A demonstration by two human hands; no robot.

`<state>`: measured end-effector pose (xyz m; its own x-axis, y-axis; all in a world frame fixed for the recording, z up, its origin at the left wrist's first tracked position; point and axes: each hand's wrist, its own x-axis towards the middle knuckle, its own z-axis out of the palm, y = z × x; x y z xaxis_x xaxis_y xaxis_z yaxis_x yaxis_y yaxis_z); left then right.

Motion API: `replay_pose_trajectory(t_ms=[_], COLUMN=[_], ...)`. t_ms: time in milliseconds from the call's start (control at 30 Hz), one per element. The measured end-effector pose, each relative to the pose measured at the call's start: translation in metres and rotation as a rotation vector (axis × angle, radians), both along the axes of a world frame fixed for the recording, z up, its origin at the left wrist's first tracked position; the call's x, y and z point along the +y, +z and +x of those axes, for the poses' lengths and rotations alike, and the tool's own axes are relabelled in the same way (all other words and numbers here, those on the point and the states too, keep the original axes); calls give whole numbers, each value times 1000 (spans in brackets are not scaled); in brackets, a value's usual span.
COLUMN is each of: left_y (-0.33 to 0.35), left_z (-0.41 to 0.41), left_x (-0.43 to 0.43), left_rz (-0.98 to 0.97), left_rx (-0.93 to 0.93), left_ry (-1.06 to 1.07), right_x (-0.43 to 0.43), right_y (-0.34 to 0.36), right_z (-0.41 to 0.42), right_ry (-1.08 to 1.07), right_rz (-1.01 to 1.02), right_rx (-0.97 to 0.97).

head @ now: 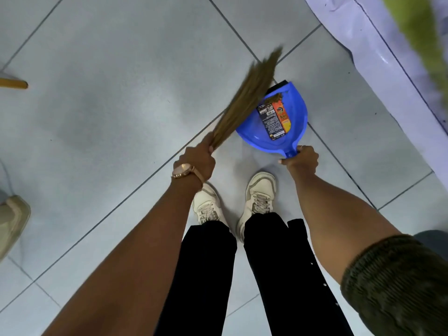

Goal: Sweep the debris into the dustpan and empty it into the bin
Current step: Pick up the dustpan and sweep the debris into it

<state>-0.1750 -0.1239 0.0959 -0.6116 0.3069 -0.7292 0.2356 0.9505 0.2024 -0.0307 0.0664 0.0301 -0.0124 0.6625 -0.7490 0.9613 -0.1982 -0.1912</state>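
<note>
A blue dustpan (294, 107) rests on the grey tiled floor in front of my feet. Inside it lie an orange and black snack wrapper (275, 118) and a small heap of brown crumbs (276, 96) near its black front lip. My right hand (301, 158) grips the dustpan's handle. My left hand (197, 160), with a watch on its wrist, holds a straw hand broom (247, 98). The broom's bristles are blurred and slant up to the right, their tips beside the dustpan's front lip. No bin is in view.
My white sneakers (260, 192) stand just behind the dustpan. A white sheet-like surface with a green blur (392, 57) runs along the upper right. A wooden stick end (14, 83) and another shoe (12, 221) sit at the left edge.
</note>
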Motion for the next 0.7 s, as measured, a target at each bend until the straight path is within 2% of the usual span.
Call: replay_pose_trajectory(t_ms=[200,400,500,600,700], left_y=[48,141,186,216,253], left_z=[38,47,41,26,22], left_x=[-24,-55,-54,-47,-32], left_rz=[-18,88,187,180,129], left_rx=[-19,33,102,131,101], left_ry=[-25,38,103,84,-52], right_x=[-2,-16,-27,-40,-54], right_y=[6,43,89,152,231], right_z=[0,21,43,74,118], right_ry=[-21,-62,-95,-167,-311], right_rz=[20,57,113,164,216], right_rx=[3,41,64,62,154])
